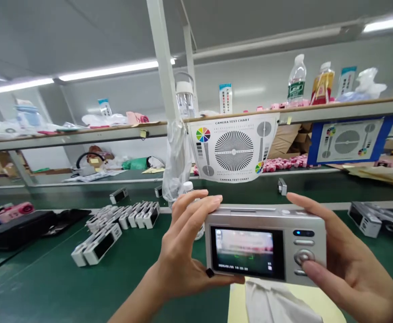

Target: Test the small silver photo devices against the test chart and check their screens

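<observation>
Both grips shut on silver cam [267, 216]: L grip [183, 240] over its left end, R grip [346, 255] round its right. Under it, green tabletop [41, 287]; beyond, shelf [81, 135] w/ test chart [234, 148] hung off it, facing me. Cam's held level, back to me, so screen [246, 253] reads easily, R thumb [312, 269] by dial [303, 256].
</observation>
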A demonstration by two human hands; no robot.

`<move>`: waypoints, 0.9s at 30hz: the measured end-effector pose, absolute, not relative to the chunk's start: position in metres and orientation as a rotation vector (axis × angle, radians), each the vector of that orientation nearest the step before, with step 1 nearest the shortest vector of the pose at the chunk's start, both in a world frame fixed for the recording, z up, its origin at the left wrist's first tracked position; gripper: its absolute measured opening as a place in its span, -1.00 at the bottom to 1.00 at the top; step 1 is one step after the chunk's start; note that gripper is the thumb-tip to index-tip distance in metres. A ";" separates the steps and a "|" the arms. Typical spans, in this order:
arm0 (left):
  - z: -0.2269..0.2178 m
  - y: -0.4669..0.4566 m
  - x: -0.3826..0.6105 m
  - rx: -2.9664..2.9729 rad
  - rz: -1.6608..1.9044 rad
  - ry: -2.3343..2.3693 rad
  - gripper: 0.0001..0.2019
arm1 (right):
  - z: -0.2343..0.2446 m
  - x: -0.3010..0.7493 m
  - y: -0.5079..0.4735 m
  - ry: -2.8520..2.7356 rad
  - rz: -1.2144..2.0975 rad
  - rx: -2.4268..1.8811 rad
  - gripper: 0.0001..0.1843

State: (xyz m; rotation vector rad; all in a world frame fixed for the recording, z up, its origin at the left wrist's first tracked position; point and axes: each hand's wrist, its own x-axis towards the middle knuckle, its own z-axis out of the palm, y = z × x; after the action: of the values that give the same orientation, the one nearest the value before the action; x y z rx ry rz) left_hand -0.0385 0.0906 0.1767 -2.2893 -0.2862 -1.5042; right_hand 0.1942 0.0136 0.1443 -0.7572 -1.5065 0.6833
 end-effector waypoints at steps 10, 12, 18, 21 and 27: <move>0.202 0.084 -0.022 -2.142 -1.562 -0.111 -0.17 | 0.168 0.185 -0.001 -1.181 0.664 -0.706 -0.53; 0.202 0.080 -0.019 -2.107 -1.565 -0.124 -0.15 | 0.169 0.184 -0.004 -1.182 0.616 -0.696 -0.57; 0.205 0.061 -0.010 -2.092 -1.559 -0.124 -0.09 | 0.174 0.177 -0.020 -1.166 0.540 -0.622 -0.63; 0.207 0.050 -0.007 -2.080 -1.573 -0.092 -0.11 | 0.178 0.176 -0.030 -1.133 0.521 -0.566 -0.67; 0.211 0.023 -0.009 -2.018 -1.595 -0.075 -0.14 | 0.188 0.176 -0.060 -1.150 0.323 -0.639 -0.85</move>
State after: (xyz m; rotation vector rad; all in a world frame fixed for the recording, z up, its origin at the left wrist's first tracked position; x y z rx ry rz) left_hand -0.0091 0.0233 0.2108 -2.0180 -0.0750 -1.5948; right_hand 0.1761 -0.0596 0.1882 -0.6394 -1.1502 0.3230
